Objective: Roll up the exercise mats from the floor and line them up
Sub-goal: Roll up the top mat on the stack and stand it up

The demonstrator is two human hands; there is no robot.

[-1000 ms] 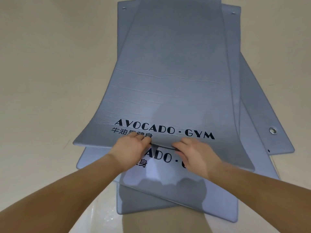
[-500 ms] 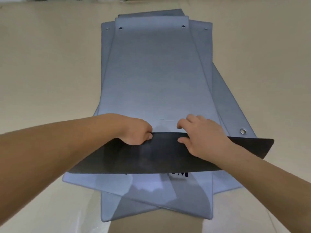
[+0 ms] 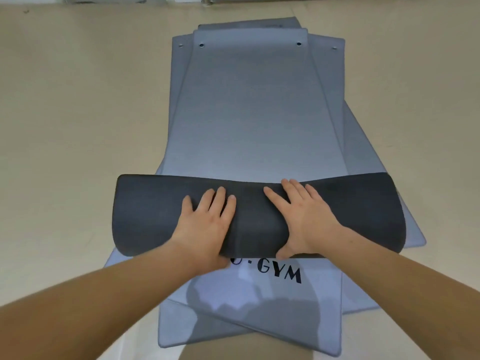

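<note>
Head cam: the top blue-grey foam mat (image 3: 249,126) has its near end curled into a dark grey roll (image 3: 150,211). Left hand (image 3: 205,224) and right hand (image 3: 306,216) press on the roll with flat, spread fingers, no real grip, and the right thumb sits at its near edge. Beige floor (image 3: 78,126) underneath.

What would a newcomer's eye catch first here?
The left hand and right hand press flat on a dark roll at the near end of the top grey mat, centre frame. Under it, more grey mats lie fanned on the beige floor, one showing GYM lettering nearer than the roll.
</note>
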